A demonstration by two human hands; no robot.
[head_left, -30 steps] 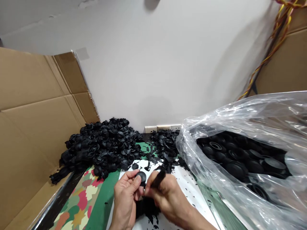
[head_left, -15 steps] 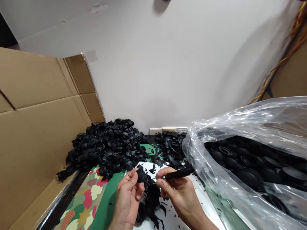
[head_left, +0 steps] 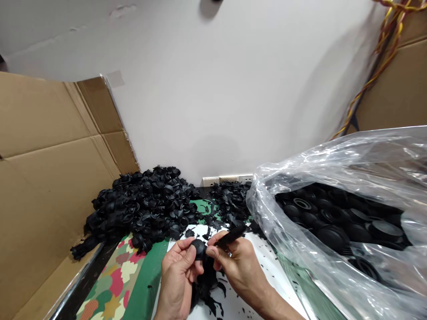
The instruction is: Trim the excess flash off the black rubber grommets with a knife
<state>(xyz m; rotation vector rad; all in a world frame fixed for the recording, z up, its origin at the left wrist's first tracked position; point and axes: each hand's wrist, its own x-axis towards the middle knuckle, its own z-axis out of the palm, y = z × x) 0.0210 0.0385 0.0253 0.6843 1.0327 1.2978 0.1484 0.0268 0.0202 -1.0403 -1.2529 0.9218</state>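
Between thumb and fingers, my left hand [head_left: 176, 271] pinches a round, domed black rubber part [head_left: 199, 250]. My right hand [head_left: 242, 262] grips a slim black-handled tool [head_left: 231, 236] like a pen, close to the right side of that part. The tool's tip is hidden behind the fingers and the part. Below the hands, black rubber pieces and curled scraps [head_left: 211, 300] lie on a white sheet [head_left: 260, 266].
A large heap of ribbed black rubber parts [head_left: 147, 200] lies at the back left, against a cardboard sheet [head_left: 53, 178]. Black scraps [head_left: 230, 198] pile up by the wall sockets [head_left: 228, 178]. On the right, a clear plastic bag [head_left: 267, 186] holds several round black parts [head_left: 333, 235].
The view has shifted slightly to the right. My right hand has come closer to my left, and the rubber part has turned so its smooth dome shows. Both grips stay.
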